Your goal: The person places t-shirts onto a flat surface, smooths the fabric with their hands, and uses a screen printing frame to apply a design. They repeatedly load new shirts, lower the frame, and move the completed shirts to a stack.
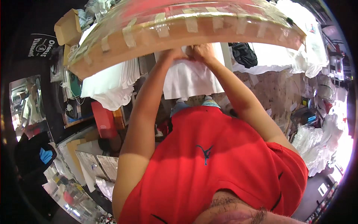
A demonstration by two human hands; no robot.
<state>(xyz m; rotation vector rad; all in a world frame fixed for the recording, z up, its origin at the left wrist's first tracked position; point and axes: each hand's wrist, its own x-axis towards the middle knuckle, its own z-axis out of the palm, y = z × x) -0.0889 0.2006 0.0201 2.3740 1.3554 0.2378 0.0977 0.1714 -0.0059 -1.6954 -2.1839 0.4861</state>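
Just below a screen frame, whose wooden edge carries strips of tape, my left hand reaches in over white fabric spread on a board, its fingertips partly hidden. Right beside it, my right hand has its fingers curled at the top of the fabric; what they grip, if anything, is unclear. The fabric hangs down toward my body between my two forearms.
White garments are stacked at left and lie at right, near a black cloth. A cardboard box stands upper left. A red object sits lower left; crumpled clear plastic lies at right.
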